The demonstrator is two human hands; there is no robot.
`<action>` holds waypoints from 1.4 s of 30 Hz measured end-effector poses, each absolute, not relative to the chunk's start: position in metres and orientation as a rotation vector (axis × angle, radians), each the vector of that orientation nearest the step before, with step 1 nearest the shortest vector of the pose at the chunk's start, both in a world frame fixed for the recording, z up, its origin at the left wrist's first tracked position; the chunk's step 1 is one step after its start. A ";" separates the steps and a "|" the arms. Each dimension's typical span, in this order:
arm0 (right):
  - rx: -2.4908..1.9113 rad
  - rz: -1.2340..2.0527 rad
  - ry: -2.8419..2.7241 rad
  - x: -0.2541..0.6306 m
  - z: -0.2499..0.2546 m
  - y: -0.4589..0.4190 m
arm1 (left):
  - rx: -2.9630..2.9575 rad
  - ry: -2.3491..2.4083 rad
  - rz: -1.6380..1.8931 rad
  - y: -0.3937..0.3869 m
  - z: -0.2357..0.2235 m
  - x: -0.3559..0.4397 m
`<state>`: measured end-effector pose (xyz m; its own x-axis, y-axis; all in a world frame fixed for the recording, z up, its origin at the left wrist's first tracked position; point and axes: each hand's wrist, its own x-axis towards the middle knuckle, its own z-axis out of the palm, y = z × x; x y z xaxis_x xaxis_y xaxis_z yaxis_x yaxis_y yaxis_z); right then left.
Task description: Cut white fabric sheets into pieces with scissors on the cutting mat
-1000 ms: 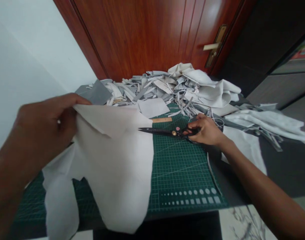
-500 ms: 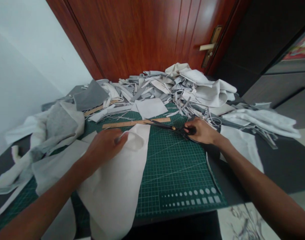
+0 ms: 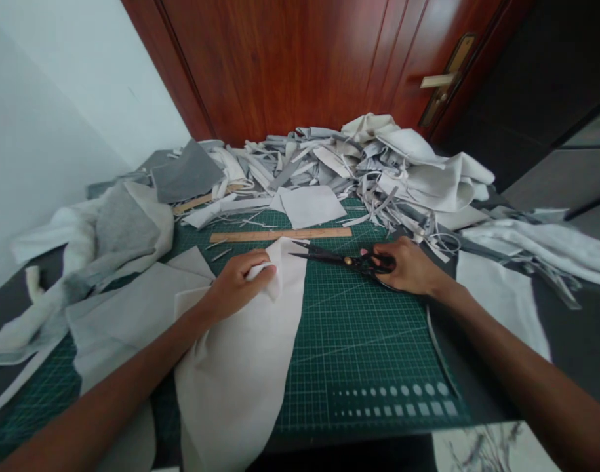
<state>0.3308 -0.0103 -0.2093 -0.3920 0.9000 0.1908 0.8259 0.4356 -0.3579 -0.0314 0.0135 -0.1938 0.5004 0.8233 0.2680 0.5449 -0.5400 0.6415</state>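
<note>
My left hand (image 3: 243, 278) is closed on a bunched fold of a long white fabric piece (image 3: 250, 367), which drapes down over the near table edge. My right hand (image 3: 402, 265) grips black scissors (image 3: 346, 260) by the handles. Their blades are parted and point left, with the tips at the fabric's upper right edge. I cannot tell whether the blades touch the cloth. Just beyond the fabric, a wooden ruler (image 3: 280, 234) lies flat on the green cutting mat (image 3: 359, 328).
A heap of grey and white scraps (image 3: 304, 154) lines the back of the table below a wooden door (image 3: 290, 65). Crumpled cloth (image 3: 122, 223) lies on the left, and grey fabric sheets (image 3: 137, 308) lie beside the white piece. White cloth (image 3: 501, 295) rests right of the mat.
The view has shifted slightly, moving the scene rightward. My left hand has changed its hold on the fabric, and the fold looks more bunched. The scissors stay at the fabric's upper edge with blades parted.
</note>
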 end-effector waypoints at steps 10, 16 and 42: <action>-1.491 0.328 -2.296 0.315 -0.217 -0.020 | 1.767 0.937 0.767 0.004 -0.200 -0.036; -1.460 0.315 -2.332 0.310 -0.217 -0.022 | 1.785 1.146 0.812 0.006 -0.199 -0.031; -1.434 0.231 -2.433 0.285 -0.211 -0.037 | 1.964 0.998 0.913 0.003 -0.207 -0.029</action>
